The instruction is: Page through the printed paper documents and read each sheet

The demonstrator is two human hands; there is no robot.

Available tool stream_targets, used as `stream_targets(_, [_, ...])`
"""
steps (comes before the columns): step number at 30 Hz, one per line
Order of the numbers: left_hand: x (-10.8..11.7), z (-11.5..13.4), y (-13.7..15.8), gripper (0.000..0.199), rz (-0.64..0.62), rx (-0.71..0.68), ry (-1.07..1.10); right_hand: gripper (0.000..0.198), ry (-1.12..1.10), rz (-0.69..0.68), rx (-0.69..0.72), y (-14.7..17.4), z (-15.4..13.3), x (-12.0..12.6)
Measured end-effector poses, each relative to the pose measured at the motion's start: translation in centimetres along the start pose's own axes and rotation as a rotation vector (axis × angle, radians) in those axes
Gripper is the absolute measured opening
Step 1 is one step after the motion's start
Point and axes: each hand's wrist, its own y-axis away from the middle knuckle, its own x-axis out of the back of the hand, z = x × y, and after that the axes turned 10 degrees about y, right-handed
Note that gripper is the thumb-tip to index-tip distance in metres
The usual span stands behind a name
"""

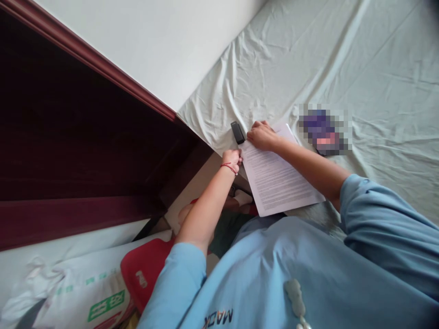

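Head view: printed sheets (281, 183) are lying aslant at centre frame on a pale, wrinkled cloth (384, 68), print side up, lower edge reaching toward the wearer's blue shirt (274, 256). Right hand (262, 135) is bending over the upper edge, fingers curled, probably steadying the sheets where the soft cloth is giving little support. Its fingertips are hiding from view; cannot tell if it is pinching or only pressing. Left hand (233, 159) is resting at the upper left edge, fingers folded narrow; cannot tell if paper is sitting between them. Small black object (238, 132), perhaps a stapler, is lying at the corner between both hands, seemingly placed within easy reach; contact with the paper is looking unclear. Pixelated item (324, 132) is lying right of the sheets, presumably leaving the hands room. Lower left, a white bag (75, 292) is slumping.
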Motion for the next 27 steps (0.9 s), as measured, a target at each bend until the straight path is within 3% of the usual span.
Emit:
stream_targets(6, [-0.2, -1.1, -0.5, 0.036, 0.006, -0.094, 0.006, 0.033, -0.048, 0.211, -0.028, 1.2, 0.5, -2.0])
stream_targets(10, [0.0, -1.4, -0.7, 0.036, 0.005, -0.114, 0.007, 0.045, -0.147, 0.363, 0.127, 1.6, 0.3, -2.6])
stream_targets(15, [-0.1, -1.3, -0.6, 0.034, 0.006, -0.106, 0.000, 0.054, -0.180, 0.346, 0.260, 1.6, 0.0, -2.7])
stream_targets(27, [-0.1, -0.8, -0.1, 0.040, 0.014, -0.066, -0.010, 0.056, -0.178, 0.305, 0.262, 1.9, 0.2, -2.8])
